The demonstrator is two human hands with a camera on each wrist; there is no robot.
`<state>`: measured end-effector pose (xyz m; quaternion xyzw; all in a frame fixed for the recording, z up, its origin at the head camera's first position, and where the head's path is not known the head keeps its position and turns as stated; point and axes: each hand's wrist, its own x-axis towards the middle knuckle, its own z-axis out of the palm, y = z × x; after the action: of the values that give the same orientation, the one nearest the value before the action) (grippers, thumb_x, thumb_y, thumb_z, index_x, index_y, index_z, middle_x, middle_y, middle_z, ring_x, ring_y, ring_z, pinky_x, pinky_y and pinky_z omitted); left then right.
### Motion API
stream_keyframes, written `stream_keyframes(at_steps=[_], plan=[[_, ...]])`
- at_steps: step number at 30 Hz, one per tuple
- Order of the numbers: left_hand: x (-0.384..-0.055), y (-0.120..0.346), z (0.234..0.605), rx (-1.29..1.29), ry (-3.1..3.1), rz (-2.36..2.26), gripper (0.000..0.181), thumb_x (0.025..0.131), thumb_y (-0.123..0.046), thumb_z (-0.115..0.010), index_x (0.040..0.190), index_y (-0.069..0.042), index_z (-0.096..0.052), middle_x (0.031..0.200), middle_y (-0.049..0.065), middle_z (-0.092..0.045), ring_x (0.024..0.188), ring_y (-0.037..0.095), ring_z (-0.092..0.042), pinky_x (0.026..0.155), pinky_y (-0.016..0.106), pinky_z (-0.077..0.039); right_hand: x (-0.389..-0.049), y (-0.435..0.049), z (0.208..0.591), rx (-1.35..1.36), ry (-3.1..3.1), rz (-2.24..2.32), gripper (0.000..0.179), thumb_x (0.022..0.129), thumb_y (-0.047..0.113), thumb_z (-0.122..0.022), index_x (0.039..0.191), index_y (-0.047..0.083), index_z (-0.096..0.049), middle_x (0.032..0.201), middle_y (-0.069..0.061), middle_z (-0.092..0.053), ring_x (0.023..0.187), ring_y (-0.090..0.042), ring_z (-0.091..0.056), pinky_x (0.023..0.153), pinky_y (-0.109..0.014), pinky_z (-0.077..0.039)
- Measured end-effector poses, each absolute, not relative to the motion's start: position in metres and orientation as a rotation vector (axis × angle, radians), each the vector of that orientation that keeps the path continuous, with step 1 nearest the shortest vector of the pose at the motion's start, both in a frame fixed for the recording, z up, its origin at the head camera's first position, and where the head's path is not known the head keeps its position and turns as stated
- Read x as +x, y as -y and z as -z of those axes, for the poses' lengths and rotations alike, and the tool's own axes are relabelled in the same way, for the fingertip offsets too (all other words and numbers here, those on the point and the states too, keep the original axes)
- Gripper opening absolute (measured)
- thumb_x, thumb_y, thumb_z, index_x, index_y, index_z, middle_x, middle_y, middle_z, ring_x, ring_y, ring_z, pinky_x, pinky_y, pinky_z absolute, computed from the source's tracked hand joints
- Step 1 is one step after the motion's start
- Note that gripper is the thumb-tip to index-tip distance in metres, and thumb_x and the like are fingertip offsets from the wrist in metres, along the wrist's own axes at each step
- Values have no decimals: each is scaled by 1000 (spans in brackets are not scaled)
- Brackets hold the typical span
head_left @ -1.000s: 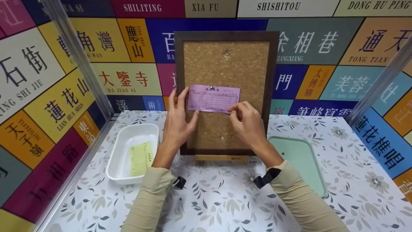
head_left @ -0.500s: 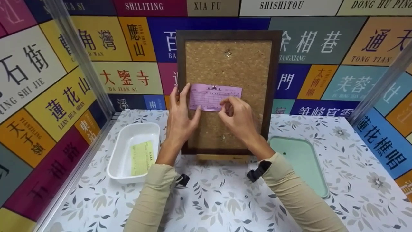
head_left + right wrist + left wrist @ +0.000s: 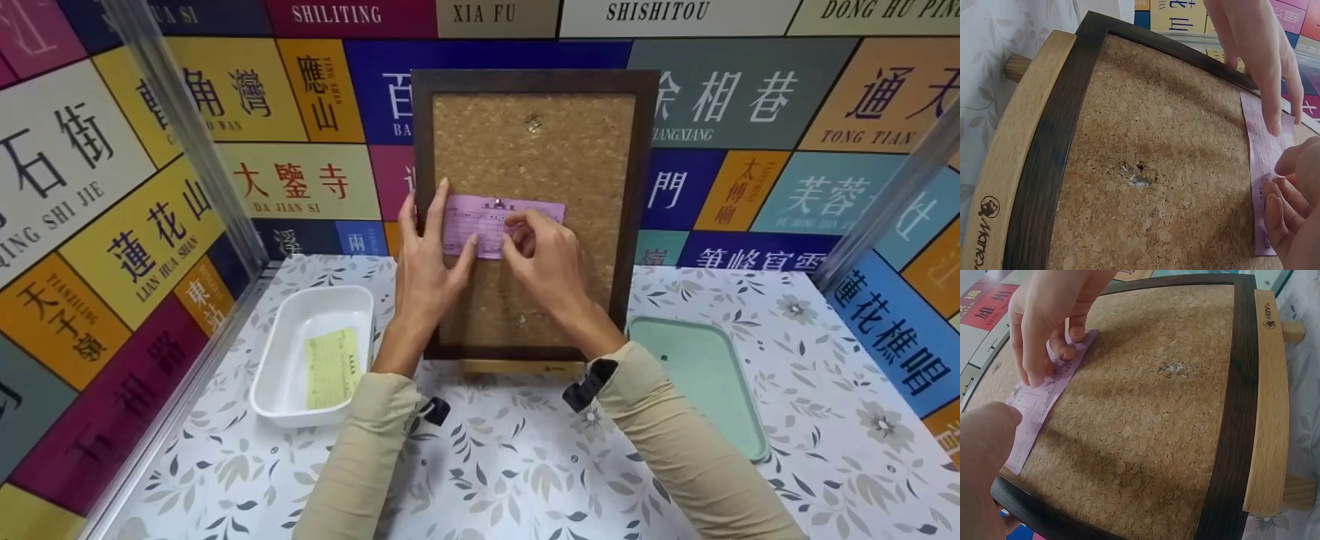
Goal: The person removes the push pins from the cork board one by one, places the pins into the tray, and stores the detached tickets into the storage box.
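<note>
A pink printed slip [image 3: 469, 223] lies on a cork board [image 3: 555, 300] in a dark frame. A small pin [image 3: 499, 201] sits at the slip's top edge. My left hand [image 3: 429, 274] rests at the board's left side, fingers extended; its thumb presses the slip's lower left part. The right hand [image 3: 547, 259] is at the right part of the slip with bent fingers, its fingertips close to the paper; I cannot tell whether anything small is between them. In the right wrist view, the bent fingers [image 3: 1278, 216] cover part of the slip's surface.
A white tray [image 3: 262, 375] with a yellow slip [image 3: 332, 369] in it stands to the left. On the right lies a green tray [image 3: 712, 390] with a small dark object [image 3: 664, 358]. A wooden stand [image 3: 517, 367] supports the board, and sign-covered walls surround the table.
My right hand has moved left across the slip, from its lower right corner towards its middle. The left hand's fingers have shifted up slightly at the board's left edge.
</note>
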<state>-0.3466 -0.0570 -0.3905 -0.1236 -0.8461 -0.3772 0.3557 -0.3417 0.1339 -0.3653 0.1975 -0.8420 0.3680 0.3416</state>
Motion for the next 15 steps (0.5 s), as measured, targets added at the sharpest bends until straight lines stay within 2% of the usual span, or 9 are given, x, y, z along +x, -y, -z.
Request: stream_keyframes(at_steps=[4,9,15], plan=[[-348,56,391,-323,2190,986,80,103,-42,-72,171,-36,-30,176,22,-22,154,43,-44,105,52,-60,-344,-130,364,520,2185,-963,17,96,12,-77,111,5,-77,91,-7,-76,75,-19,-71,71,-31,-57],[-349,55,392,-309,2183,996,80,102,-40,-74,170,-37,-32,176,22,-22,151,43,-47,97,50,-63,-347,-122,362,571,2157,-998,21,96,11,-78,114,2,-75,93,-10,-76,77,-21,-71,70,-28,-57],[-350,54,393,-309,2169,997,78,101,-38,-77,168,-35,-36,174,23,-24,151,44,-48,106,53,-60,-349,-116,361,611,2132,-997,20,95,8,-77,113,1,-75,92,-10,-75,75,-21,-71,70,-28,-56]])
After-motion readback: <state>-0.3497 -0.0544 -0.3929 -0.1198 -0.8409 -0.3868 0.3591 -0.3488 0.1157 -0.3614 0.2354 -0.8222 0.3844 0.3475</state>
